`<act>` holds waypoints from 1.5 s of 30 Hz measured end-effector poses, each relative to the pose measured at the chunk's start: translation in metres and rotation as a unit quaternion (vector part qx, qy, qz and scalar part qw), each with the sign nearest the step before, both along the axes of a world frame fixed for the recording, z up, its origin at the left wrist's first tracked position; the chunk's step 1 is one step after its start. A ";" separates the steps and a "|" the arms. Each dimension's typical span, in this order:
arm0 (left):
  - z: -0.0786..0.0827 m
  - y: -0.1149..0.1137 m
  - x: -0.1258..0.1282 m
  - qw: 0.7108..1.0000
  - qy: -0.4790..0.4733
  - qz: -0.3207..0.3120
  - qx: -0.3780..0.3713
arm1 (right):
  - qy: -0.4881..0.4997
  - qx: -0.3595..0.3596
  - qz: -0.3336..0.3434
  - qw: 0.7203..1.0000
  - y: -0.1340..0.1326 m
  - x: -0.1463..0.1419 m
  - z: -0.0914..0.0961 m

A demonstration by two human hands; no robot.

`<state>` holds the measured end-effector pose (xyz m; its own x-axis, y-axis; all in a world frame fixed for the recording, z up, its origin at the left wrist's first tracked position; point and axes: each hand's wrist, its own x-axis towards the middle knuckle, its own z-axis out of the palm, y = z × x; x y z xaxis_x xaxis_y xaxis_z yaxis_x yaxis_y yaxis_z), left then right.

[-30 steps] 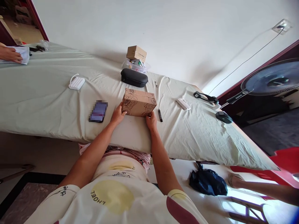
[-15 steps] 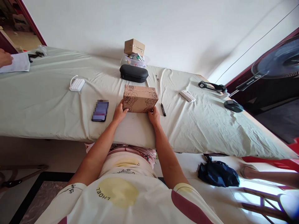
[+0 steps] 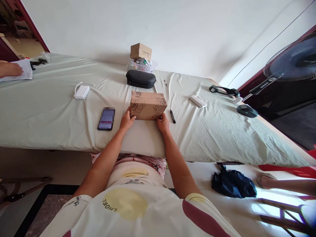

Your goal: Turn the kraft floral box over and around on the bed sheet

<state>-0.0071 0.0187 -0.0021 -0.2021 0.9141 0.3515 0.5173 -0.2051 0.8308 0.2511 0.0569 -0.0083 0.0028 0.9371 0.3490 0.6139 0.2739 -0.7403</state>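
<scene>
A brown cardboard box (image 3: 148, 104) with black scribbled drawings stands on the cloth-covered table (image 3: 49, 108) right in front of me. My left hand (image 3: 127, 120) grips its near left corner, fingers curled against the side. At the near right corner my right hand (image 3: 163, 123) holds the box the same way. The box rests flat on the cloth. A black marker pen (image 3: 172, 116) lies just right of my right hand. To the left of my left hand lies a smartphone (image 3: 106, 118), face up.
Behind the box sit a black case (image 3: 141, 79), a clear tub (image 3: 143, 66) and a small cardboard box (image 3: 141, 51). A white gadget (image 3: 81, 91) lies left; a white remote (image 3: 197, 101), black strap (image 3: 223, 91) and mouse (image 3: 247, 111) right. Another person's hand (image 3: 10, 69) rests on paper far left. A fan (image 3: 291, 64) stands right.
The view shifted and levelled a little. Both my hands have stayed on the box, which has hardly moved. The other person's hand at the far left moved on the paper.
</scene>
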 end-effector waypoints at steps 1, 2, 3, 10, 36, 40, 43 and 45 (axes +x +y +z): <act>0.001 0.000 0.000 1.000 0.001 0.001 -0.005 | -0.001 0.000 -0.001 1.000 0.000 0.000 -0.001; 0.001 -0.001 0.000 1.000 0.002 0.002 -0.009 | -0.001 -0.001 -0.004 1.000 0.001 0.000 -0.001; 0.002 -0.001 0.000 1.000 0.003 0.002 -0.011 | -0.001 -0.002 -0.008 1.000 0.002 -0.001 -0.002; 0.004 -0.002 0.001 1.000 0.006 0.003 -0.002 | 0.008 0.021 -0.019 1.000 0.005 -0.001 -0.005; 0.009 -0.003 0.003 0.993 -0.099 0.048 0.040 | 0.131 0.103 -0.046 0.985 -0.003 -0.007 0.013; 0.014 -0.008 0.001 0.991 -0.096 0.051 0.076 | 0.172 0.163 -0.068 0.969 -0.011 -0.008 0.021; 0.013 -0.010 0.001 0.990 -0.086 0.041 0.107 | 0.185 0.192 -0.092 0.959 -0.019 -0.010 0.027; 0.011 -0.009 0.002 0.989 -0.079 0.031 0.123 | 0.192 0.200 -0.095 0.956 -0.024 -0.011 0.031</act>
